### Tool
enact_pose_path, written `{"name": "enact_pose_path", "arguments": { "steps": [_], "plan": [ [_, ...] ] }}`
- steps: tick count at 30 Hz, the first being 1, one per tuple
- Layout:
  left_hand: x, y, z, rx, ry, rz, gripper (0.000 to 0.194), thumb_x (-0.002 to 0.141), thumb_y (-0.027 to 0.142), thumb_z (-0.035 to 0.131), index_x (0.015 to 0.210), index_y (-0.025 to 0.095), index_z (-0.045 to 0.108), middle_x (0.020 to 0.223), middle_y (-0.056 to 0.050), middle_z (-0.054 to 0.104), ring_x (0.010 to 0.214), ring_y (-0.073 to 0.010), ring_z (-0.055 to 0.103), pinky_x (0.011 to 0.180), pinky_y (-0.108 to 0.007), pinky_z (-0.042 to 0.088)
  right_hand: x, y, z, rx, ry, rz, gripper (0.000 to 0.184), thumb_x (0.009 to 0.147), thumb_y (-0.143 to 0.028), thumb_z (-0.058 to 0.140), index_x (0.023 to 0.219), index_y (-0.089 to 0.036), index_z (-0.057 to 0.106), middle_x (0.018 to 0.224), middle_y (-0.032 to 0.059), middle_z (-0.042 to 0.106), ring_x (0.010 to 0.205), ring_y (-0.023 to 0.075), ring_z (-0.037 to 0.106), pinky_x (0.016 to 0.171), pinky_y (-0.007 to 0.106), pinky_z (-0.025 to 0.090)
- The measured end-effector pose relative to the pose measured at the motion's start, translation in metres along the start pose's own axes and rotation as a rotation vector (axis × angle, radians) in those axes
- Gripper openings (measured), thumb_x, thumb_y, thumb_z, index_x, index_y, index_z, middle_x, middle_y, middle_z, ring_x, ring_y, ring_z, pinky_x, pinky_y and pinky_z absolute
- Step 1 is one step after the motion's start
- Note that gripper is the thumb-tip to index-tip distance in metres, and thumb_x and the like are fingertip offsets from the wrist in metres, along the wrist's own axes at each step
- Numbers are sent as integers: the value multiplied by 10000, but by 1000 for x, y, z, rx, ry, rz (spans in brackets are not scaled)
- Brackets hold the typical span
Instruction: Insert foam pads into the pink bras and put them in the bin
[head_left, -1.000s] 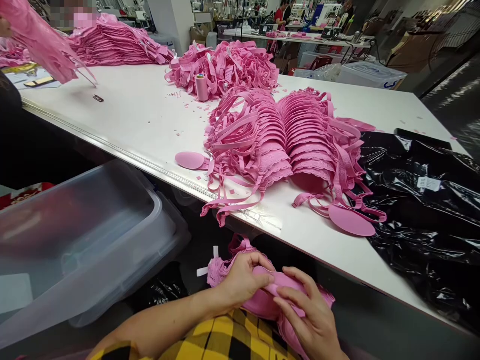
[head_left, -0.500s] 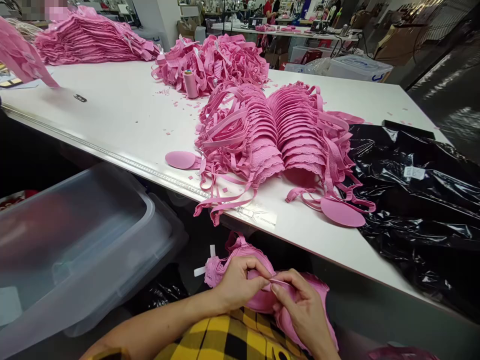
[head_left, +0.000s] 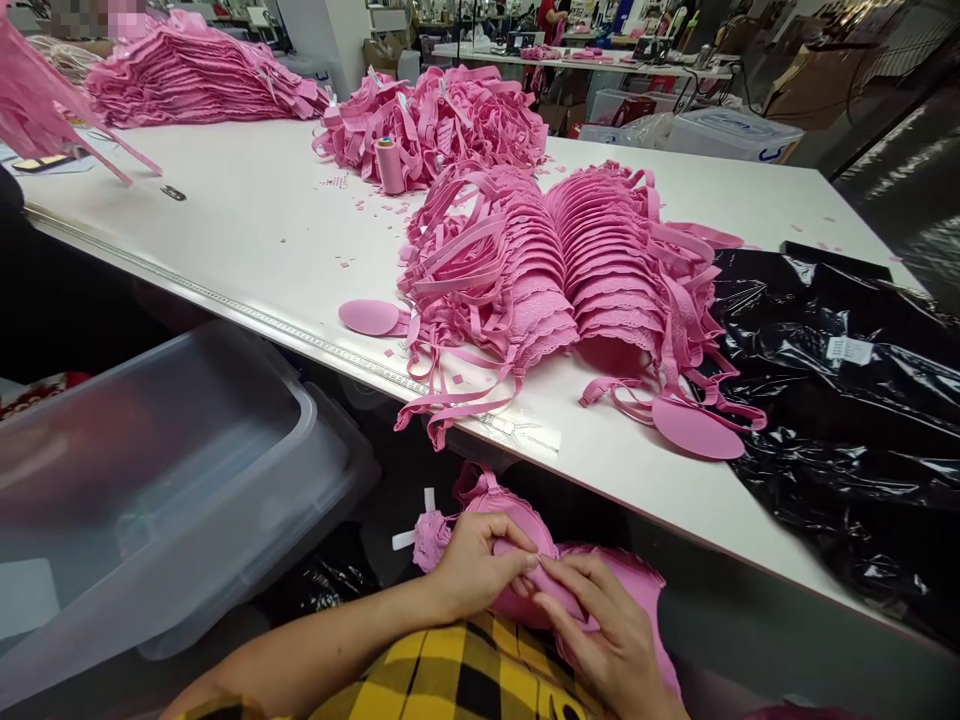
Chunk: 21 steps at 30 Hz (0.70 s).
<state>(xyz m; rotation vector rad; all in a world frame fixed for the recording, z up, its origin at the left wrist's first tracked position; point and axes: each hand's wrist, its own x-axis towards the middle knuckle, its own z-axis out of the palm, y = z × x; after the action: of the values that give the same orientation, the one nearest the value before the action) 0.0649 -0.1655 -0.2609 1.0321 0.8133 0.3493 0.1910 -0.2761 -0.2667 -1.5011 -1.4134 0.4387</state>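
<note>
A pink bra (head_left: 626,578) lies in my lap, below the table's front edge, its cups toward me and white tags at its left end. My left hand (head_left: 476,570) is closed on the bra, thumb and forefinger pinching a fold of smooth pink fabric near the middle. Against that same fold, my right hand (head_left: 604,620) presses its thumb and fingertips, closed on the bra. The fingertips of both hands nearly touch. Whether a pad lies inside the fold I cannot tell.
On the white table (head_left: 247,215) sit nested pink bras (head_left: 525,270), a heap of straps (head_left: 442,125), a thread spool (head_left: 389,166) and loose oval pads (head_left: 697,428). Black plastic (head_left: 840,420) covers the right side. A clear bin (head_left: 300,430) stands left. Another person handles pink garments far left.
My hands have drawn closer together over the bra, the right one's spread fingers closing to a pinch. The pink garment at the far left has shifted. The view has turned slightly.
</note>
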Motion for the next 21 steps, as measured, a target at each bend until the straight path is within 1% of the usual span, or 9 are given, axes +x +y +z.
{"name": "enact_pose_path", "arguments": {
  "steps": [2,5,8,10,11,13,16,19,21],
  "plan": [
    [2,-1,-1,-74,14,-80,172,609,238,714,636,115,596,467,-14,606,418,-141,593,442,-233,475,-1,0,-1,-87,-23,-82,374,789,-104,613,1134,-249,626,882,57,653,781,175,635,667,263,555],
    [0,0,0,-210,39,-109,263,555,245,771,694,104,599,521,-32,641,430,-133,587,457,-228,457,2,-2,0,-81,12,-106,356,803,-47,567,1095,-239,636,825,41,650,715,149,627,610,236,540],
    [-6,3,4,-396,-10,-83,343,543,222,796,819,94,637,683,-50,674,589,-124,614,569,-219,462,9,-5,2,-57,129,-11,252,805,-78,593,994,-228,666,757,23,621,649,133,604,557,230,513],
    [-10,3,7,-451,-47,-58,330,565,240,792,826,87,660,738,-47,657,669,-116,594,618,-211,448,13,-7,5,-34,187,54,199,811,-106,601,956,-222,673,726,14,601,624,127,589,535,231,499],
    [-11,2,8,-449,-44,-44,303,589,267,782,799,84,664,730,-41,642,671,-112,578,625,-214,443,14,-8,8,-21,208,67,189,814,-112,600,949,-220,673,723,13,596,624,126,585,531,233,498],
    [-12,0,11,-429,14,-10,278,635,326,753,734,88,649,678,-22,605,642,-107,549,641,-236,442,14,-9,17,-11,242,40,196,814,-103,595,951,-220,672,750,20,605,659,134,594,558,246,513],
    [-12,-4,12,-434,101,63,283,657,352,732,687,108,593,653,5,552,659,-106,523,694,-253,437,12,-9,31,-64,283,-89,260,804,-70,587,996,-228,663,828,37,632,742,152,612,631,278,542],
    [-14,-6,12,-423,164,116,280,677,355,699,685,128,536,642,30,493,630,-86,465,654,-226,413,9,-11,41,-143,271,-196,330,788,-57,598,1055,-245,648,828,41,637,754,165,597,646,305,539],
    [-15,-7,9,-351,216,140,248,703,339,653,686,137,510,635,40,464,597,-75,420,604,-210,388,8,-13,44,-166,226,-210,370,790,-68,598,1110,-251,626,806,45,628,746,176,575,638,324,527]
  ]
}}
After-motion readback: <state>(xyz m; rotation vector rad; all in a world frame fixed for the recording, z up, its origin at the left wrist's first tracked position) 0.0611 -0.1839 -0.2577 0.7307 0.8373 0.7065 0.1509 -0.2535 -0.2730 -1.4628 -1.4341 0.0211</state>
